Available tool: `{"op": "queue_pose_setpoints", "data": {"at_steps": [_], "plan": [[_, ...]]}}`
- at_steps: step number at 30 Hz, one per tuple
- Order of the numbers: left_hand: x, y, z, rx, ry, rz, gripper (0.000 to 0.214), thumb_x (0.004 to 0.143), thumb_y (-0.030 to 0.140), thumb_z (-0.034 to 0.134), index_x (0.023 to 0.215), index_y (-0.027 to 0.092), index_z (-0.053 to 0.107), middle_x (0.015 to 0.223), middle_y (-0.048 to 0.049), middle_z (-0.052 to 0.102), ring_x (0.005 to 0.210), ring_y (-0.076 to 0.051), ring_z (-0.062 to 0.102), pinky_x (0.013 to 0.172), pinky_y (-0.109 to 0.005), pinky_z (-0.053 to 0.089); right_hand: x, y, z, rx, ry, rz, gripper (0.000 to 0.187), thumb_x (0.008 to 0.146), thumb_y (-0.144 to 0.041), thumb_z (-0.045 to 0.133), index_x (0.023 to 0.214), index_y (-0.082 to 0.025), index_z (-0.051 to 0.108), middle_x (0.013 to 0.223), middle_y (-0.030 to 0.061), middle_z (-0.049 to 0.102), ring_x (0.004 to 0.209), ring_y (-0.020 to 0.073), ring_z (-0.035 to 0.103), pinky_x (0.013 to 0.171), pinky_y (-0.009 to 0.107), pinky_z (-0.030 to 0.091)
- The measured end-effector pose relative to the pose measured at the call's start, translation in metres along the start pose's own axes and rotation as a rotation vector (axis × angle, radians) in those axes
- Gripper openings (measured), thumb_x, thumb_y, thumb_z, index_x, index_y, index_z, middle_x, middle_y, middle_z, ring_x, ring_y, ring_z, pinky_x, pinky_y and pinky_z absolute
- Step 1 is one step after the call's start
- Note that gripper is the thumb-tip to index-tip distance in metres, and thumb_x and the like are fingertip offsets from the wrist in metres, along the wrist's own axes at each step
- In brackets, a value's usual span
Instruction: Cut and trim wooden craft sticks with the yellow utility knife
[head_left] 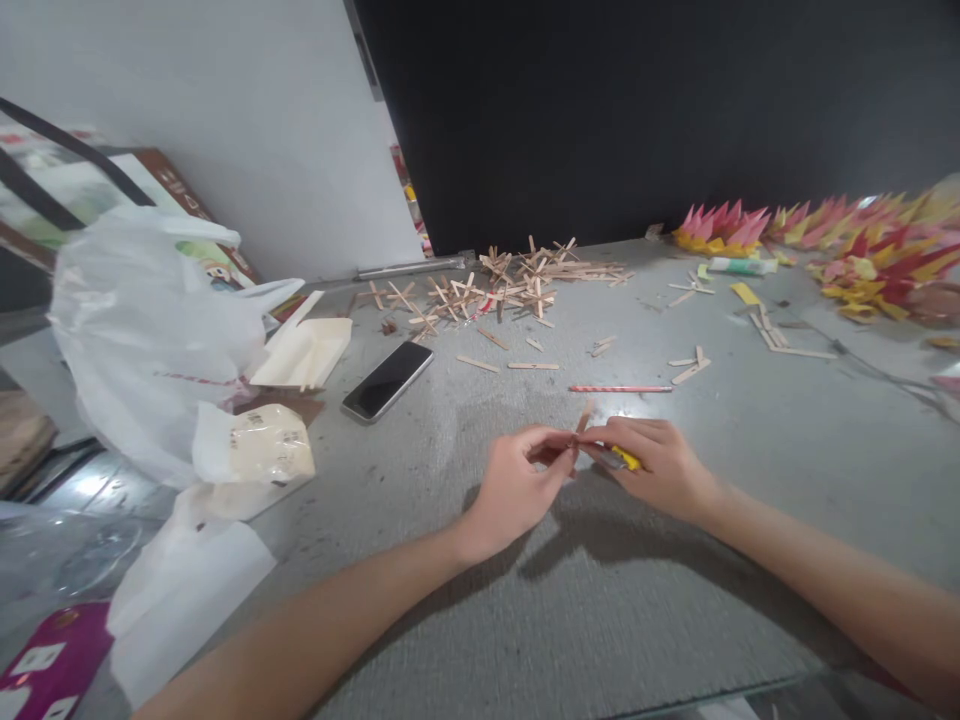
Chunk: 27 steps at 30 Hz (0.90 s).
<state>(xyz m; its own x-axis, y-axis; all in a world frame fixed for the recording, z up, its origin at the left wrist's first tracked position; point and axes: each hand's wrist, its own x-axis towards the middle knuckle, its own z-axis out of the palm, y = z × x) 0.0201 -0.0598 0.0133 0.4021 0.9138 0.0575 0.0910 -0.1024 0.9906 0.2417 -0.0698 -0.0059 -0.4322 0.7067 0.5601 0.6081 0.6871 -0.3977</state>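
Observation:
My left hand [521, 488] pinches a wooden craft stick [584, 415] between thumb and fingertips, above the table. My right hand [660, 465] meets it at the fingertips and is closed around a yellow and grey craft knife [625, 458]; its blade tip is hidden among the fingers. Just beyond both hands lies a red-striped pencil [621, 389]. Farther back, several loose craft sticks [534, 366] are scattered, in front of a pile of crossed sticks [525, 285].
At left are a black phone [388, 381], an open cream box [309, 352], a white plastic bag [150, 330] and a wrapped package [271, 445]. Pink, red and yellow folded-paper pieces [724, 232], a glue stick [742, 266] and a thin cable [885, 368] lie at right. A black panel [637, 110] stands behind.

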Motion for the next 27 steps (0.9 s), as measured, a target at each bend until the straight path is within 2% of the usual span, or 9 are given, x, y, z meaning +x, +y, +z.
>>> {"op": "queue_pose_setpoints", "data": {"at_steps": [3, 6, 9, 12, 16, 21, 24, 27], "plan": [[0.000, -0.001, -0.001, 0.071, 0.031, 0.033, 0.015, 0.091, 0.030, 0.069, 0.099, 0.018, 0.075, 0.089, -0.0067, 0.080, 0.076, -0.020, 0.077, 0.077, -0.034, 0.063, 0.000, -0.001, 0.003, 0.064, 0.002, 0.099, 0.028, 0.092, -0.010, 0.056, 0.112, -0.024, 0.068, 0.086, 0.0023, 0.074, 0.073, 0.0163, 0.067, 0.069, 0.028, 0.050], [0.000, -0.003, 0.001, 0.110, 0.055, 0.044, 0.014, 0.089, 0.028, 0.069, 0.096, 0.018, 0.075, 0.086, -0.0061, 0.079, 0.076, -0.020, 0.077, 0.077, -0.034, 0.062, 0.004, -0.004, 0.003, 0.064, -0.061, 0.143, 0.021, 0.095, -0.014, 0.055, 0.110, -0.023, 0.066, 0.094, 0.0042, 0.077, 0.076, 0.0170, 0.069, 0.072, 0.028, 0.050], [0.001, -0.005, 0.002, 0.045, 0.059, 0.003, 0.014, 0.087, 0.028, 0.072, 0.096, 0.018, 0.076, 0.086, -0.0059, 0.080, 0.076, -0.020, 0.077, 0.076, -0.033, 0.063, 0.008, -0.008, 0.003, 0.019, -0.132, 0.207, 0.018, 0.094, -0.016, 0.055, 0.109, -0.022, 0.063, 0.093, 0.0045, 0.077, 0.076, 0.0184, 0.071, 0.071, 0.028, 0.050], [0.006, -0.007, 0.000, -0.033, 0.135, -0.050, 0.015, 0.085, 0.031, 0.076, 0.094, 0.019, 0.076, 0.086, -0.0059, 0.080, 0.076, -0.021, 0.077, 0.073, -0.032, 0.064, 0.009, -0.014, 0.004, 0.005, -0.153, 0.201, 0.018, 0.093, -0.016, 0.054, 0.108, -0.022, 0.062, 0.091, 0.0045, 0.078, 0.078, 0.0198, 0.072, 0.069, 0.028, 0.050], [0.014, -0.005, -0.008, -0.050, 0.258, -0.070, 0.020, 0.084, 0.036, 0.079, 0.095, 0.019, 0.077, 0.080, -0.0048, 0.079, 0.070, -0.020, 0.077, 0.068, -0.031, 0.063, 0.005, -0.018, 0.003, 0.030, -0.135, 0.195, 0.020, 0.094, -0.014, 0.052, 0.108, -0.022, 0.064, 0.088, 0.0031, 0.077, 0.074, 0.0174, 0.071, 0.068, 0.027, 0.050], [0.013, 0.002, -0.010, -0.085, 0.267, -0.065, 0.023, 0.085, 0.037, 0.080, 0.098, 0.017, 0.078, 0.074, -0.0049, 0.079, 0.072, -0.020, 0.078, 0.071, -0.029, 0.063, 0.006, -0.015, -0.002, -0.007, -0.023, 0.258, 0.014, 0.103, -0.032, 0.055, 0.106, -0.023, 0.066, 0.086, 0.0026, 0.076, 0.072, 0.0174, 0.070, 0.068, 0.027, 0.049], [0.011, 0.005, -0.008, -0.095, 0.273, -0.064, 0.023, 0.086, 0.036, 0.080, 0.099, 0.017, 0.078, 0.074, -0.0053, 0.079, 0.071, -0.019, 0.078, 0.070, -0.028, 0.062, 0.011, -0.016, -0.009, -0.006, -0.051, 0.393, 0.026, 0.105, -0.043, 0.052, 0.118, -0.022, 0.059, 0.071, -0.0016, 0.068, 0.056, 0.0163, 0.061, 0.058, 0.027, 0.045], [0.011, 0.004, -0.008, -0.093, 0.279, -0.047, 0.020, 0.085, 0.034, 0.080, 0.096, 0.017, 0.079, 0.076, -0.0051, 0.079, 0.069, -0.018, 0.076, 0.068, -0.027, 0.061, 0.014, -0.018, -0.016, 0.025, -0.101, 0.423, 0.033, 0.109, -0.041, 0.042, 0.134, -0.021, 0.049, 0.080, 0.0011, 0.071, 0.056, 0.0158, 0.062, 0.057, 0.026, 0.045]]}}
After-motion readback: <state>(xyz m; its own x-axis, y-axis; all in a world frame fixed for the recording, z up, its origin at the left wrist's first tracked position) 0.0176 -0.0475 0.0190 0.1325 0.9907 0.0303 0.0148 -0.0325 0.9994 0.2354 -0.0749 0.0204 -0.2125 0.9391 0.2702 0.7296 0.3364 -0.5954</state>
